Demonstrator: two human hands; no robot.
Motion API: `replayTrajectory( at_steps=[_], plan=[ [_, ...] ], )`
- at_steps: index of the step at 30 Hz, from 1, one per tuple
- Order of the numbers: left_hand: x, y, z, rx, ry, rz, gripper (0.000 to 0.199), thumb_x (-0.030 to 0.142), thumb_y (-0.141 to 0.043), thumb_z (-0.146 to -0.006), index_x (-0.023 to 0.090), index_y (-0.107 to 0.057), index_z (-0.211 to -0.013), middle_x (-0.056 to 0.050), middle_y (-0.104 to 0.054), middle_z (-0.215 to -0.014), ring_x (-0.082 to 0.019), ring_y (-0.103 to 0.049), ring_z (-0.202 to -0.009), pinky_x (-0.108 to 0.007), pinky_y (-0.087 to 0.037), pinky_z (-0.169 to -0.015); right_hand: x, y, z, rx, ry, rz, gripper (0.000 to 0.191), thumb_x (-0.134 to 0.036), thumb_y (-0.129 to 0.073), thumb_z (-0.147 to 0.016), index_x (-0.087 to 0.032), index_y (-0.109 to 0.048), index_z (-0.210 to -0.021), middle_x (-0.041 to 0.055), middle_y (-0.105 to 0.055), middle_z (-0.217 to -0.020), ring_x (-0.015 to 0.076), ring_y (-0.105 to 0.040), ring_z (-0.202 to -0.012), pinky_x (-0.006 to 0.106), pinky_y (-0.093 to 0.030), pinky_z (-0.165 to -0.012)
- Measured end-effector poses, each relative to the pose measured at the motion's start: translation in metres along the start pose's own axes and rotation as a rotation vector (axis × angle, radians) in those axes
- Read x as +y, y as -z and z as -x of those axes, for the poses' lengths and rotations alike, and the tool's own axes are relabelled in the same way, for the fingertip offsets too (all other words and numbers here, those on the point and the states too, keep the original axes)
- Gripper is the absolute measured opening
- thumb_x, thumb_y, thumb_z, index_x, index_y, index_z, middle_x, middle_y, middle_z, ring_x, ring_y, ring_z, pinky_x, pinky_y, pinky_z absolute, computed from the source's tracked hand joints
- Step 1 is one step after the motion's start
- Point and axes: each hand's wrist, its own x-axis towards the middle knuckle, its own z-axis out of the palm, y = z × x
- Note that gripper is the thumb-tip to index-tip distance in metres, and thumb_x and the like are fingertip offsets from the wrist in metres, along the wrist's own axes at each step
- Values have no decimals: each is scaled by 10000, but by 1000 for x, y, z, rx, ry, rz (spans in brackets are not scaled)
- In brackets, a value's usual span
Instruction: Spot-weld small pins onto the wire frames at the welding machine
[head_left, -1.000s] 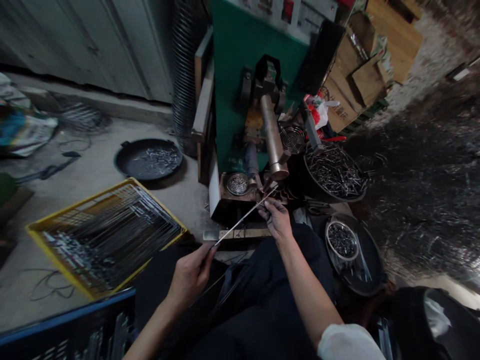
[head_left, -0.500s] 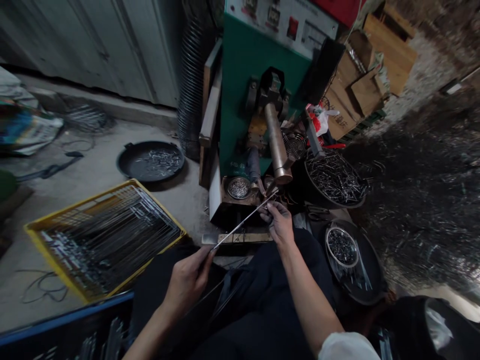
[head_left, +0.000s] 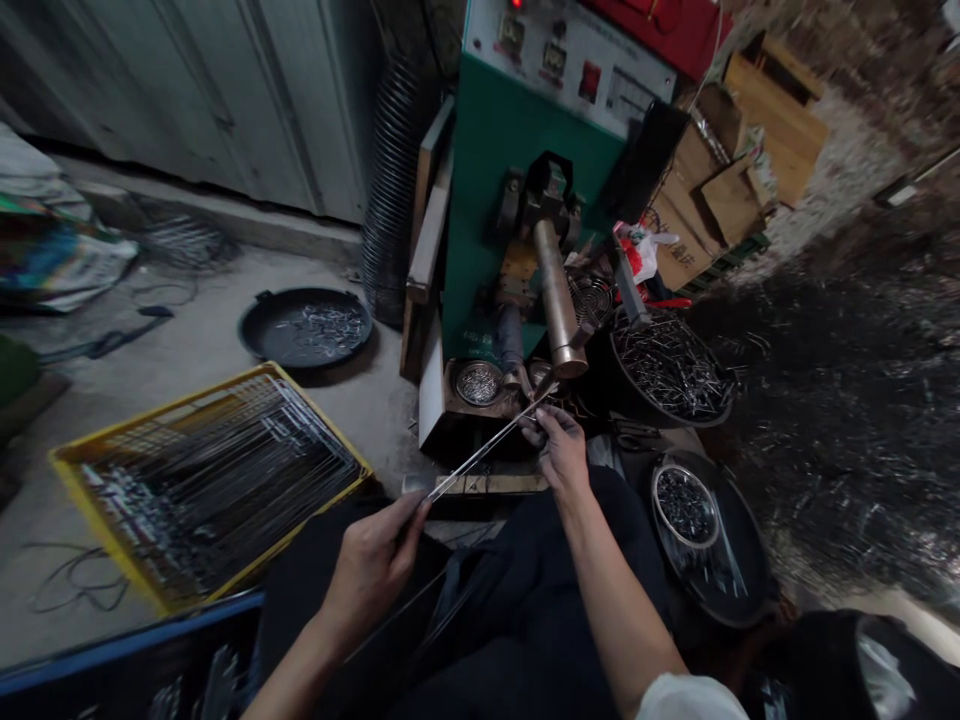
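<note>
My left hand (head_left: 379,560) is closed in a pinch round the near end of a thin metal rod (head_left: 480,455). The rod slants up and away to the electrodes (head_left: 531,388) of a green spot welder (head_left: 487,230), just under its thick cylindrical arm (head_left: 556,300). Close to those electrodes, my right hand (head_left: 559,445) has thumb and fingers pinched together by the rod's far end. Whether it grips the rod itself or a small part against it is too small to make out. A round dish of small metal pieces (head_left: 478,383) sits left of the electrodes.
On the left floor are a yellow crate of rods (head_left: 161,590) and a black pan (head_left: 259,345). To the right stand a basin heaped with metal pieces (head_left: 671,365) and a black tray (head_left: 731,590) holding a round bowl (head_left: 684,505). Cardboard boxes (head_left: 679,225) lie behind.
The view has tilted slightly, so the machine sits a little lower. Both hands keep nearly the same place and pinch; the rod now shows as two bright lines along its length.
</note>
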Motion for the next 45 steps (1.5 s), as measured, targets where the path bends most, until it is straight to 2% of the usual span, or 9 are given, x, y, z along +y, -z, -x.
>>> replayTrajectory(
  at_steps=[13,18,22,25,30,33,38,45],
  plan=[
    [3,0,-2,-1,31,-18,248,305,-519,-987,123,-686,-969,-89,-757,-839,-202,-725,-681,-244,-534,-623,2,-1,-4,-13,19,2,267,-270,-847,-625,-158,-654,-771,21,-699,-727,177,-725,-652,235,-589,-571],
    [2,1,-3,-21,39,-3,243,293,-513,-993,120,-680,-963,-83,-753,-831,-188,-718,-665,-232,-514,-598,3,-1,-5,-21,34,7,281,-280,-850,-622,-174,-619,-742,5,-691,-708,173,-718,-645,243,-589,-575],
    [0,2,-5,-5,12,-30,227,284,-527,-986,112,-676,-990,-79,-749,-834,-180,-716,-672,-226,-520,-636,2,-2,-5,-23,37,4,263,-264,-837,-617,-178,-618,-735,-1,-689,-692,159,-699,-620,240,-581,-567],
    [0,6,-8,-40,7,-22,213,262,-510,-984,134,-678,-1008,-72,-753,-867,-182,-718,-693,-233,-529,-641,2,-2,-4,-33,38,6,236,-253,-825,-641,-187,-620,-735,-12,-681,-685,147,-679,-628,248,-588,-596],
    [2,11,-14,-69,9,-39,238,252,-485,-978,131,-689,-982,-78,-754,-837,-182,-704,-642,-244,-513,-575,3,4,0,-61,12,-17,335,-325,-871,-632,-193,-593,-762,-1,-693,-727,167,-708,-679,254,-586,-607],
    [5,8,-21,-71,20,-11,240,252,-482,-981,136,-684,-921,-58,-735,-785,-163,-687,-633,-230,-496,-593,3,11,-3,-47,26,39,372,-373,-886,-623,-192,-612,-797,-1,-695,-747,164,-707,-688,224,-556,-557],
    [4,-3,-38,-64,-3,13,232,247,-488,-980,142,-669,-880,-5,-662,-649,-128,-612,-517,-214,-426,-528,-3,20,-20,5,140,76,344,-359,-869,-604,-182,-610,-746,-62,-592,-596,86,-551,-514,165,-408,-431],
    [-2,-7,-49,-70,-28,-16,227,248,-493,-977,142,-659,-862,-2,-654,-635,-129,-615,-516,-215,-399,-514,-3,11,-27,-6,113,61,336,-350,-850,-599,-185,-586,-725,-73,-567,-587,76,-486,-486,175,-358,-412]
  ],
)
